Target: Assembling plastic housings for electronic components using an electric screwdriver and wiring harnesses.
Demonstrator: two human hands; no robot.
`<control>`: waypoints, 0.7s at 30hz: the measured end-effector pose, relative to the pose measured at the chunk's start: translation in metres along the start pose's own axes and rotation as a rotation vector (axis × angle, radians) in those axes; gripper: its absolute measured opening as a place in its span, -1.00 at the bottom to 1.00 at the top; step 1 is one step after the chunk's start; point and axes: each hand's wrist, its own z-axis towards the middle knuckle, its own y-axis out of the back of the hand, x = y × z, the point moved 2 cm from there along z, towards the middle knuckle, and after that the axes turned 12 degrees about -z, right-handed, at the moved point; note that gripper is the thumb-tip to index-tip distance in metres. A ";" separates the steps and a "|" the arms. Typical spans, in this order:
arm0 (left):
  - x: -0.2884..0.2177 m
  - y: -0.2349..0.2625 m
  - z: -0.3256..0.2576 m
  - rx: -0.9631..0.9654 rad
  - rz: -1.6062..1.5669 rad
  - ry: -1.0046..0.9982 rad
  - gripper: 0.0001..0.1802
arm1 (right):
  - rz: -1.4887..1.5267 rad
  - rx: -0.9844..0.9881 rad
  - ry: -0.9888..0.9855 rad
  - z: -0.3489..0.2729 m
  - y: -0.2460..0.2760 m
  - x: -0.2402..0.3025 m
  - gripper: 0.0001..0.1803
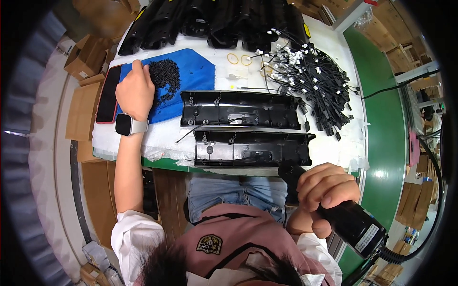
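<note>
My left hand point(135, 94), with a watch point(125, 125) on its wrist, rests closed on the blue cloth point(200, 69). Its curled fingertips are beside a pile of small black screws point(165, 76); whatever they hold is hidden. In my right hand point(328, 186) is a black corded electric screwdriver point(355, 224), its front end by the near right corner of a housing. Two long black plastic housings lie hollow side up, one far point(272, 107) and one near point(272, 139). A thin black cable point(198, 126) runs along the far housing and sticks out past its left end.
A tangled heap of black cables with white connectors point(329, 81) covers the table's right side. Several black housings point(191, 21) stand along the back. A red-edged phone point(109, 93) lies left of my left hand. Rubber bands point(246, 60) lie behind the far housing. Cardboard boxes point(83, 62) surround the table.
</note>
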 end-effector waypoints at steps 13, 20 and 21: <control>-0.021 0.023 -0.004 -0.098 -0.428 -0.107 -0.92 | 0.050 -0.134 0.001 -0.004 0.006 0.006 -0.58; -0.123 0.081 -0.078 0.538 -1.246 -0.179 -0.91 | 0.359 -0.383 0.132 -0.012 0.010 0.002 -0.58; -0.131 0.083 -0.086 0.630 -1.352 -0.188 -0.89 | 0.390 -0.409 0.152 -0.011 0.008 0.000 -0.59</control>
